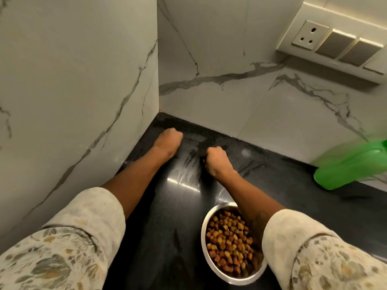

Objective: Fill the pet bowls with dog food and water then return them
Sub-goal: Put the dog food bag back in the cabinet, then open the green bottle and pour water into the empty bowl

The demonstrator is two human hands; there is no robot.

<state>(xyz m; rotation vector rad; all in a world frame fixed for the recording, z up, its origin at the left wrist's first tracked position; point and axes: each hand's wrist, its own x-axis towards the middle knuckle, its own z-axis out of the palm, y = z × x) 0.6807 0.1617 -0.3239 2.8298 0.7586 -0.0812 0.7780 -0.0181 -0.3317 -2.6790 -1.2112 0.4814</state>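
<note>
Head view. Landmark: steel bowl (231, 243) on black counter (167, 227), filled with brown kibble (228, 241). My right hand (217, 162) beyond bowl, toward back wall, well apart from rim; fingers curled into fist; contents, if any, not discernible. My right forearm passes over bowl's right edge. My left hand (167, 141) beyond bowl and to its left, near wall corner, fingers curled under, knuckles on counter; contents not discernible. Green container (351, 166) right of bowl, at wall.
</note>
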